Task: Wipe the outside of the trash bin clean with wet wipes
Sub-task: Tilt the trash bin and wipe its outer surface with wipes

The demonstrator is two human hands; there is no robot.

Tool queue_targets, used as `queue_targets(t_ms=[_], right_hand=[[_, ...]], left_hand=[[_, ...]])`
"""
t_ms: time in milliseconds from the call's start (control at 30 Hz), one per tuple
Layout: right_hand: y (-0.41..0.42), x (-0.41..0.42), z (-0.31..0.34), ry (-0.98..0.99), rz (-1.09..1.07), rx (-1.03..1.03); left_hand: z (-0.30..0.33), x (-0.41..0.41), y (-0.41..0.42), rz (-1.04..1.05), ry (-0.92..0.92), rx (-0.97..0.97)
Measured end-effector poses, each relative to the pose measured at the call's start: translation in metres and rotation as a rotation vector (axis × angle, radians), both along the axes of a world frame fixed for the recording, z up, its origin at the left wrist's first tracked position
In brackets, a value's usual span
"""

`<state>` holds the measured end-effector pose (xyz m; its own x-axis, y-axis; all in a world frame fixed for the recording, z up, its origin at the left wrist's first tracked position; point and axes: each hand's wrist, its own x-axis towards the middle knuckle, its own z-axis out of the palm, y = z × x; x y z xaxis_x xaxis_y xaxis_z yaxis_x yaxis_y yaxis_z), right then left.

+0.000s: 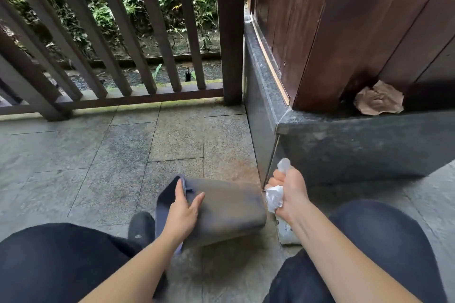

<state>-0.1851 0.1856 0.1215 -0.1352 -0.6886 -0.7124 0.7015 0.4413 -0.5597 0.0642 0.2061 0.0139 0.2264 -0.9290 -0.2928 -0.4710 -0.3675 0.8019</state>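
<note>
A grey trash bin (229, 209) lies on its side on the stone floor between my knees, its open mouth to the left and its base to the right. My left hand (183, 209) grips the bin's rim, thumb over the edge and fingers spread on the upper wall. My right hand (286, 192) hovers just right of the bin's base, closed around a crumpled white wet wipe (274, 198) that sticks out above and below the fist. Under my right wrist a white wipes packet (285, 232) lies on the floor, partly hidden.
A dark wooden railing (138, 56) fences the far side, with greenery behind it. A grey stone ledge (344, 140) and a brown wooden wall (344, 32) rise at the right; crumpled brown paper (379, 99) rests on the ledge. My black shoe (141, 227) sits left of the bin.
</note>
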Motion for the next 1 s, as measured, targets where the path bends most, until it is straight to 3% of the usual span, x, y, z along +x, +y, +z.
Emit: queue_targets(t_ms=[67,133,267,367,600,833,1000], right_hand=[[0.000,0.007,-0.004,0.085,0.070,-0.005],[-0.002,0.012,-0.010,0.046,0.106,-0.013],[-0.011,0.017,-0.009,-0.398,0.219,-0.123],[-0.014,0.017,-0.008,-0.592,0.356,-0.172],[-0.022,0.024,-0.011,-0.528,0.393,-0.238],[-0.028,0.027,-0.029,-0.199,0.285,-0.105],[-0.030,0.025,-0.038,-0.132,0.292,-0.011]], left_hand=[[-0.003,0.002,-0.003,-0.008,-0.002,-0.004],[-0.006,0.007,-0.007,-0.012,-0.001,-0.001],[-0.010,0.017,-0.015,0.006,-0.012,-0.027],[-0.012,0.019,-0.017,0.039,-0.001,-0.054],[-0.011,0.017,-0.025,0.077,0.036,-0.078],[-0.005,0.024,-0.036,0.085,0.076,0.012],[0.000,0.022,-0.041,0.070,-0.030,-0.026]])
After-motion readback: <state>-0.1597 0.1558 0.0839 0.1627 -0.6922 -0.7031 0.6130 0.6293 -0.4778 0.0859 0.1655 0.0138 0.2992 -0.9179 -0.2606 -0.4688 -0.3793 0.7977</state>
